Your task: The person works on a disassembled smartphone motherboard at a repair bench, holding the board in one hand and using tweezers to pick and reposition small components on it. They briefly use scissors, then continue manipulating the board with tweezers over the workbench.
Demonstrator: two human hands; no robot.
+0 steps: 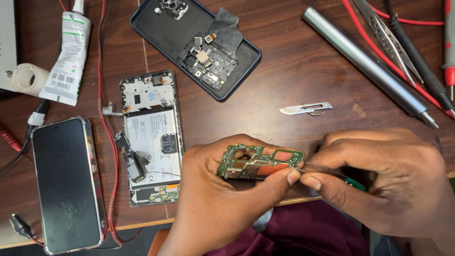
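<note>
Two hands at work, both mine, low centre over the wooden table (294,71). Far left lies a closed phone (66,185), dark screen up, w/ a white glue tube (66,57) above it and a red cable (106,142) running down beside it. Next right is an opened phone (151,137), back off, white battery showing, small black part resting on it. Above that sits a dark back cover (237,57) used as a tray, holding a camera module and loose bits.

My left hand (218,199) pinches a green circuit board (258,161): thumb pressed on its lower edge, fingers behind the left end, so the board stands tilted, just above the table edge. My right hand (384,180) is closed around tweezers (327,171); tips touch the board's right end by my left thumb. Most of the tweezers are hidden in my fist; a green bit pokes out, can't tell what.

Above the hands, well apart, lies a scalpel blade (305,108). Top right: a silver driver (365,59), another pair of tweezers (386,35), probe leads, cut off by the frame.
</note>
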